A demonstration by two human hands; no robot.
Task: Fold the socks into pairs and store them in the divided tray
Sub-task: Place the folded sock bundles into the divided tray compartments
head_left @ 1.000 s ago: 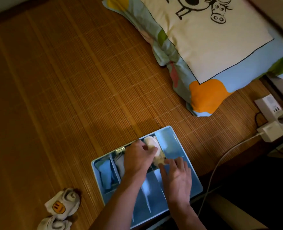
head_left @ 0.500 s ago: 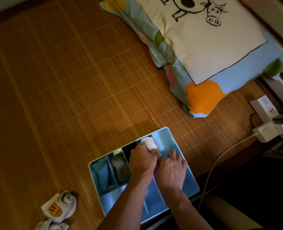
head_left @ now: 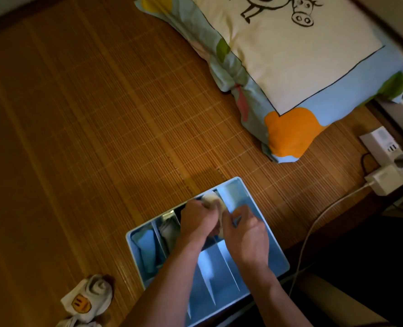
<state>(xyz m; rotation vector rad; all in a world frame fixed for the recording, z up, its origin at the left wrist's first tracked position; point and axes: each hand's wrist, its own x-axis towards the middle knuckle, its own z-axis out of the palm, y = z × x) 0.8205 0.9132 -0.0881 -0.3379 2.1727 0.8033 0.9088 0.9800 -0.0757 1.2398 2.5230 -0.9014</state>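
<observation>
The right hand [head_left: 245, 232] has closed in beside the left hand [head_left: 195, 220], whose fingers clamp the cream sock pair [head_left: 211, 199] just beyond them in the tray [head_left: 278, 258]; right fingers' hold unclear, stowing probably nearly done.

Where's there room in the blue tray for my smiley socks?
The near slots of the tray, between the dividers below both wrists, look bare, and so does the far-right slot beside the cream sock. The far row is crowded: blue sock, grey sock, then left hand and right hand at the cream one.
</observation>
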